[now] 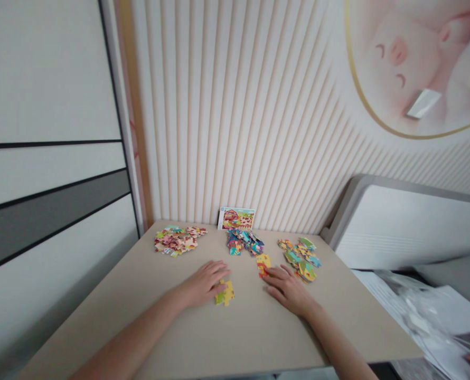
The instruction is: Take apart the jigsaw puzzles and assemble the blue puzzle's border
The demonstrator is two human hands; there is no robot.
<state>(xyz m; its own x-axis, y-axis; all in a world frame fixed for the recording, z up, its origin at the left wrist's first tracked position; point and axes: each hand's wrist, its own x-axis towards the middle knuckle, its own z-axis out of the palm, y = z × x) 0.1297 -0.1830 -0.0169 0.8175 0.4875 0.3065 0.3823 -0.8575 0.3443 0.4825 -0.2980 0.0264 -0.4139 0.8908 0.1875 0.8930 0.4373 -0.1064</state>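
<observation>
My left hand (207, 282) rests on the table with its fingers stretched out, the thumb touching a yellow and green puzzle piece (227, 293). My right hand (287, 287) lies flat to the right, fingers spread. Its fingertips touch the lower edge of a yellow and red puzzle piece (263, 262). Behind the hands are three heaps: pink and red puzzle pieces (175, 241) at the left, blue and purple puzzle pieces (243, 241) in the middle, and orange, green and yellow puzzle pieces (301, 257) at the right.
A picture card (237, 218) with a barn and a cow leans on the ribbed wall (235, 105). The beige table (227, 343) ends near my forearms. White cabinet panels (53, 253) stand left; at right are a padded headboard (409, 227) and clear plastic wrapping (421, 311).
</observation>
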